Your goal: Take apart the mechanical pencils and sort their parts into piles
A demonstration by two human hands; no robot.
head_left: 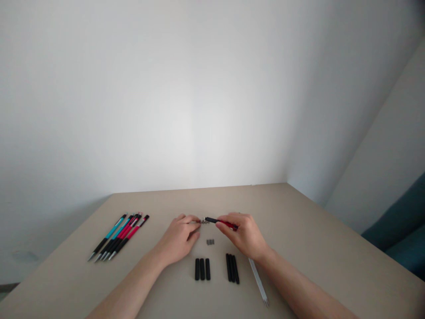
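My right hand (244, 232) grips a red and black pen barrel (212, 219), with its black end pointing left. That end meets or nearly meets a small group of silver metal parts (204, 221) on the table. From the other side, my left hand (179, 239) reaches to these parts with its index fingertip, thumb apart from it. Whether the fingertip touches a part is too small to tell. Closer to me lie several small springs (210, 242), side by side.
Several finished-looking turquoise and red pens (121, 239) lie at the left of the table (159, 292). Three short black tubes (202, 269) and a group of longer black tubes (233, 268) lie in front. White refills (258, 283) rest by my right forearm. A wall stands behind.
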